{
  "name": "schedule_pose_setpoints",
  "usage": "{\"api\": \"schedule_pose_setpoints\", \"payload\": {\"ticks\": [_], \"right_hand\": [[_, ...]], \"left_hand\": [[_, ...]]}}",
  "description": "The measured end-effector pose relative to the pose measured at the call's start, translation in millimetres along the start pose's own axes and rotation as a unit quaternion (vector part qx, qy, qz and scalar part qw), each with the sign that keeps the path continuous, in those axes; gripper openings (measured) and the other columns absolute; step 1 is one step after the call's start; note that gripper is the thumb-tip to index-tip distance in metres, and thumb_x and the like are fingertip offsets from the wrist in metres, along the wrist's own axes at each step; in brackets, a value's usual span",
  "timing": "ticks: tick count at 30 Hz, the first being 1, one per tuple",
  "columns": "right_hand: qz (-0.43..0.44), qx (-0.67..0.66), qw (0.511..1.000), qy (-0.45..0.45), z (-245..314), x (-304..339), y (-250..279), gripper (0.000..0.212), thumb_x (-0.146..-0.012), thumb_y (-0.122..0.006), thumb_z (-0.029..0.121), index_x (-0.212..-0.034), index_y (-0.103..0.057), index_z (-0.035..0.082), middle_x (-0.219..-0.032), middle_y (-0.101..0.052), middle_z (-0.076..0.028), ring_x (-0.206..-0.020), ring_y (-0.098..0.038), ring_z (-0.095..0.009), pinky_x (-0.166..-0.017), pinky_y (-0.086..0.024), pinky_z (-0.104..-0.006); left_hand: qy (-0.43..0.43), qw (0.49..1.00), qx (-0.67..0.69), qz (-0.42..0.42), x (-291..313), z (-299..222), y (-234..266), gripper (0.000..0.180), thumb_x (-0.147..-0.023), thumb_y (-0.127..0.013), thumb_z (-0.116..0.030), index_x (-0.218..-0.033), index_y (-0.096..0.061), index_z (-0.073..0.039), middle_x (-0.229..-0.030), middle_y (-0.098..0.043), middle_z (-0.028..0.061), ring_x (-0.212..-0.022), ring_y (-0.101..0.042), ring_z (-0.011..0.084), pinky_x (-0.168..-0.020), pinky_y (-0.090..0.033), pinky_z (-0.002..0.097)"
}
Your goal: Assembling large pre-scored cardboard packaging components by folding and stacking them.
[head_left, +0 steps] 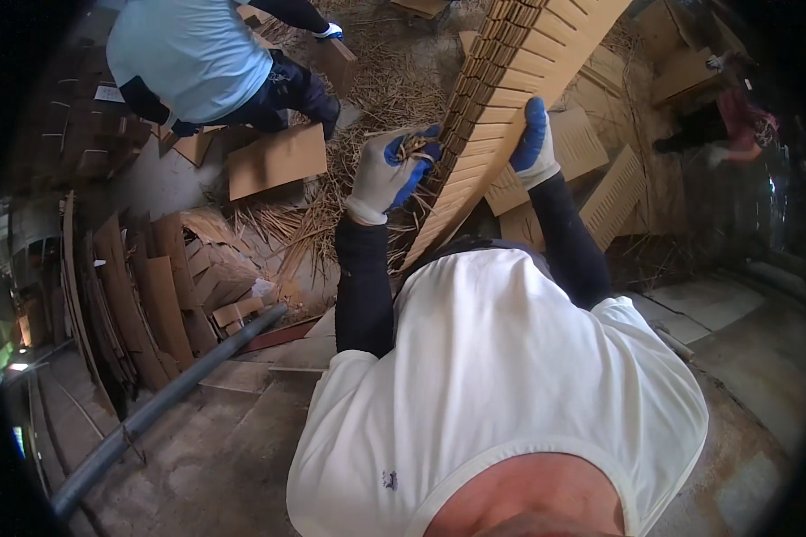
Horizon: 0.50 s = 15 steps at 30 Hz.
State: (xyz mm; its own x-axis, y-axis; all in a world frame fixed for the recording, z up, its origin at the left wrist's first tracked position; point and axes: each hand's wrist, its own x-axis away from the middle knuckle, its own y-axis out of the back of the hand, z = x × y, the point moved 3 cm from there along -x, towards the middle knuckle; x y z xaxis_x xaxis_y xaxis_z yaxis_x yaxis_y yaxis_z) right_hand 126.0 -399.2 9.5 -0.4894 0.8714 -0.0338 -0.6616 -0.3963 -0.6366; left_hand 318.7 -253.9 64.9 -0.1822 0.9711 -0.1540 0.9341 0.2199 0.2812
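Cardboard stack (490, 123) touches right grip (535, 148); left grip (390, 170) holds scraps (413, 146) beside it.

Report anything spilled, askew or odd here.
Thin brown cardboard strips lie strewn in a tangle over the grey floor, left of the tilted stack of slotted tan cardboard sheets. They look spilled, but may be offcuts: the white-and-blue gloved left grip holds similar ones.

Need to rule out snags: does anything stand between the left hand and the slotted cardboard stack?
Just the brown scraps bunched in the left hand, beside the slotted cardboard stack; nothing else visible is in between.
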Motion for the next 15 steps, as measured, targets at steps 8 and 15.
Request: {"api": "schedule_pose_setpoints", "payload": {"ticks": [8, 15], "right_hand": [[-0.044, 0.086, 0.995, -0.019, -1.6, 1.8, 7.9, 0.064, -0.094, -0.055, 0.045, -0.135, -0.042, -0.002, -0.130, -0.055, -0.014, -0.116, -0.057, -0.025, -0.100, -0.046, -0.0384], [-0.018, 0.037, 0.999, 0.011, 2.9, -0.9, 6.3, 0.065, -0.094, -0.053, 0.047, -0.138, -0.039, 0.001, -0.134, -0.052, -0.014, -0.120, -0.053, -0.027, -0.104, -0.043, -0.0414]], "left_hand": [[-0.123, 0.917, -0.339, -0.168, -0.7, -37.1, -17.7, 0.015, -0.073, -0.066, -0.011, -0.087, -0.066, -0.004, -0.082, -0.066, 0.0145, -0.074, -0.066, 0.0314, -0.066, -0.052, 0.0364], [0.064, 0.883, 0.247, -0.394, 18.0, 35.7, 6.1, 0.022, -0.089, -0.064, -0.018, -0.104, -0.060, -0.003, -0.089, -0.068, 0.0118, -0.080, -0.066, 0.0201, -0.071, -0.053, 0.0344]]}}
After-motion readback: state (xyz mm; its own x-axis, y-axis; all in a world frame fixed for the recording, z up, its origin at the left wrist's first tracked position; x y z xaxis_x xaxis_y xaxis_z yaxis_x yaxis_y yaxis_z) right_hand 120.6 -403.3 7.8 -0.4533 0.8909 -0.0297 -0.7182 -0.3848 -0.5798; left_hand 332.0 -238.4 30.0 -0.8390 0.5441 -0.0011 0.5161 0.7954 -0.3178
